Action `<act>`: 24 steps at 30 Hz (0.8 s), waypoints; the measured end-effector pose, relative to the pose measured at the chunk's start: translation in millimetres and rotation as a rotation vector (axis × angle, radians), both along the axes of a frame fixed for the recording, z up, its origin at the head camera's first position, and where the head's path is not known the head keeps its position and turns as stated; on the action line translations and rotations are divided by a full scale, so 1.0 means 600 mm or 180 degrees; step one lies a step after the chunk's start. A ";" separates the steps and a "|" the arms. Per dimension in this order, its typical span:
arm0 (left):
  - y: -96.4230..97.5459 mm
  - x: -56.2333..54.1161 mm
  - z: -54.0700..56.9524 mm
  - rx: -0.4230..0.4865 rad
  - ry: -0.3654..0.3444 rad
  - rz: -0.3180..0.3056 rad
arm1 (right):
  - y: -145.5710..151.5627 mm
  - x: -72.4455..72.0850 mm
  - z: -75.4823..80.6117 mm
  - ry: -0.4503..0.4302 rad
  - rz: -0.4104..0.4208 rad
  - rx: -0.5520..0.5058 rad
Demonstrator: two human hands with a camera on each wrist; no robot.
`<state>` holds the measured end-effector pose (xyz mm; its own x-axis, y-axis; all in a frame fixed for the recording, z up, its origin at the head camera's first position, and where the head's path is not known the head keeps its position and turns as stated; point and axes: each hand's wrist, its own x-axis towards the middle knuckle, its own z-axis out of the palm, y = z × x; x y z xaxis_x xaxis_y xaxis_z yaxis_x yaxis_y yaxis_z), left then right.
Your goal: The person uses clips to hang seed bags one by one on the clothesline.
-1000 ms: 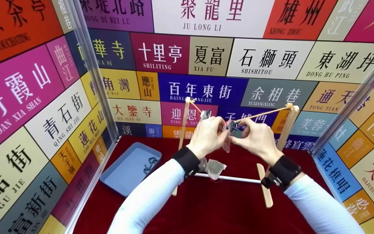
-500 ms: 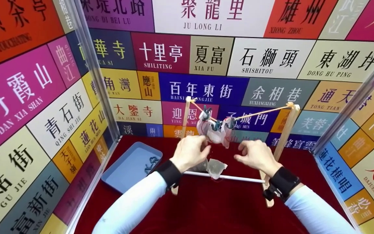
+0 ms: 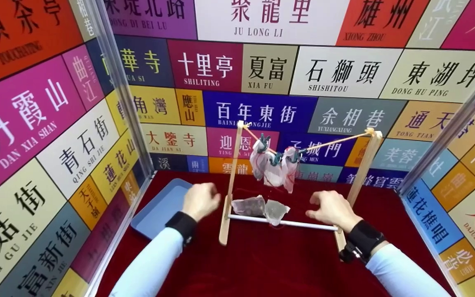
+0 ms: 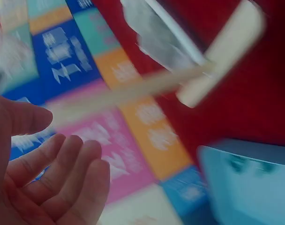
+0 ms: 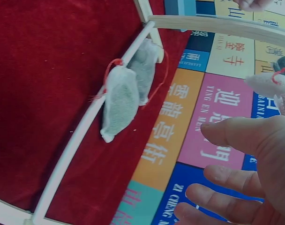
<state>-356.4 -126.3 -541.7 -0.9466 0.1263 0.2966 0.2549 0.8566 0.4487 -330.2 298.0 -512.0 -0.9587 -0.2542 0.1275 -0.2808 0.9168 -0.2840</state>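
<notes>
The person's left hand (image 3: 200, 202) is in the air between the blue tray (image 3: 151, 212) and the near wooden post (image 3: 234, 173), its fingers loosely bent, well parted from the thumb and holding nothing. The right hand (image 3: 332, 210) is near the other wooden post (image 3: 363, 177), likewise relaxed, thumb apart from half-bent fingers, with nothing in its grasp. Between the two posts a thin orange cord (image 3: 332, 142) sags toward its middle, and from it hang whitish pouches (image 3: 273, 175) bunched close together, held by dark green clips (image 3: 263, 142); red thread shows on them. Below, on the dark red cloth (image 3: 262, 264), lie two more pouches, one grayish pouch (image 3: 249, 206) just behind the white rod (image 3: 303, 225) that joins the feet of the stand, the other pale pouch (image 5: 121, 101) beside it and against the rod, with red thread at its end. In the left wrist view, blurred dark green pieces (image 4: 236, 163) show inside the tray. Panels (image 3: 258, 113) bearing Chinese characters stand behind.
</notes>
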 end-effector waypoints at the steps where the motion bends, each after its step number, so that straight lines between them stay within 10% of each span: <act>1: -0.014 -0.005 -0.009 -0.0006 -0.0039 0.0103 | 0.002 0.001 -0.003 -0.0016 -0.0015 -0.0009; 9: -0.110 -0.017 -0.097 -0.0208 -0.0211 0.0572 | 0.011 0.009 -0.041 -0.0203 -0.0080 -0.0036; 16: -0.122 -0.019 -0.179 -0.0297 -0.0702 0.0406 | 0.019 0.009 -0.068 -0.0395 -0.0199 0.0005; 22: -0.136 -0.081 -0.324 -0.0222 -0.0989 0.0230 | 0.017 0.013 -0.084 -0.0478 -0.0183 0.0066; 24: -0.137 -0.082 -0.332 -0.0230 -0.1050 0.0180 | 0.016 0.014 -0.088 -0.0500 -0.0174 0.0070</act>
